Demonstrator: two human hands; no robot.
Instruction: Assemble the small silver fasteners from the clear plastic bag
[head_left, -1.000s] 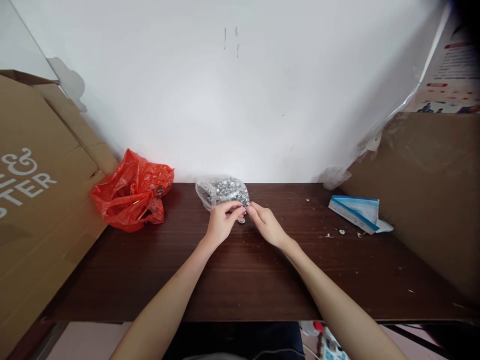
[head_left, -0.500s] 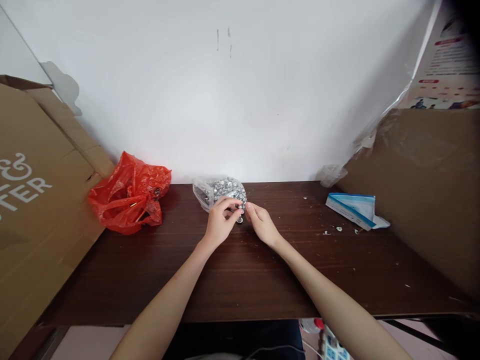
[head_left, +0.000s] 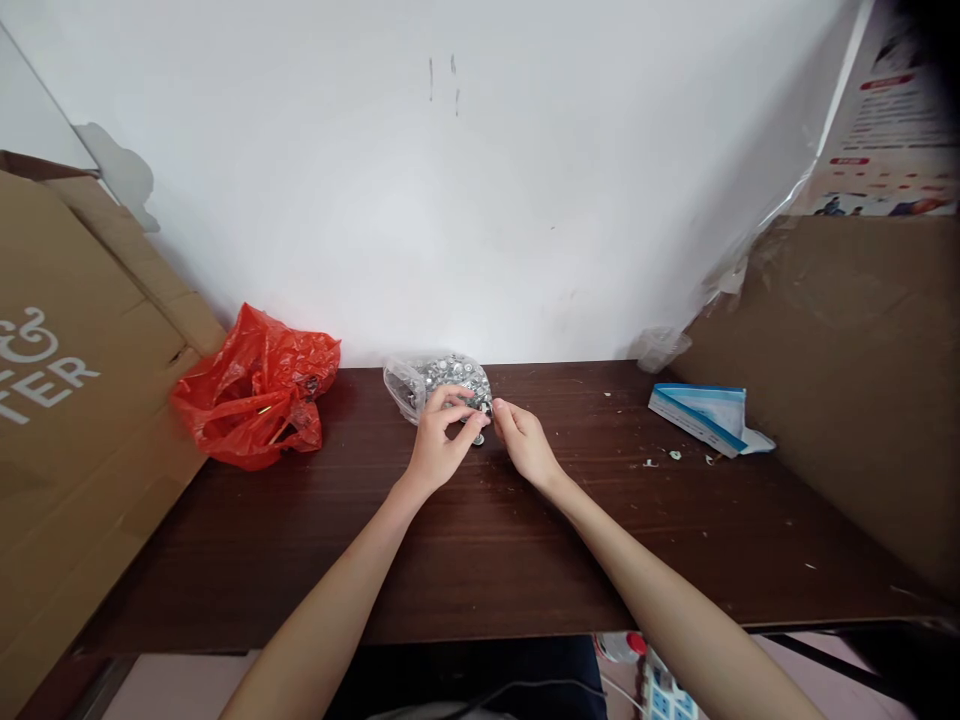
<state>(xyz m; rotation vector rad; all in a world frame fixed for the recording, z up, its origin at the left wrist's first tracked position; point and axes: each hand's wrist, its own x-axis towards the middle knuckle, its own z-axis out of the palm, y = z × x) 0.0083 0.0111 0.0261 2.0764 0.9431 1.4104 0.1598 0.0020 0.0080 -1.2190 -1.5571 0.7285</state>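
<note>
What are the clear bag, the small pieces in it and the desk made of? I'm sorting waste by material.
Clear bag: thin glossy plastic film, see-through and crinkled.
Small pieces: probably metal, silvery with bright glints; too small to be sure.
Desk: dark brown wood grain, perhaps laminate, with a dull sheen.

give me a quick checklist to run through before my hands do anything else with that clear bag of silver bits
1. Both hands at the clear bag: ok; left hand and right hand meet at its near edge.
2. Small silver piece pinched: cannot tell.
3. Bag resting on the table: ok.
4. Bag mouth open: cannot tell.
5. Red bag apart from the hands: ok.
6. Blue-and-white packet apart from the hands: ok.
</note>
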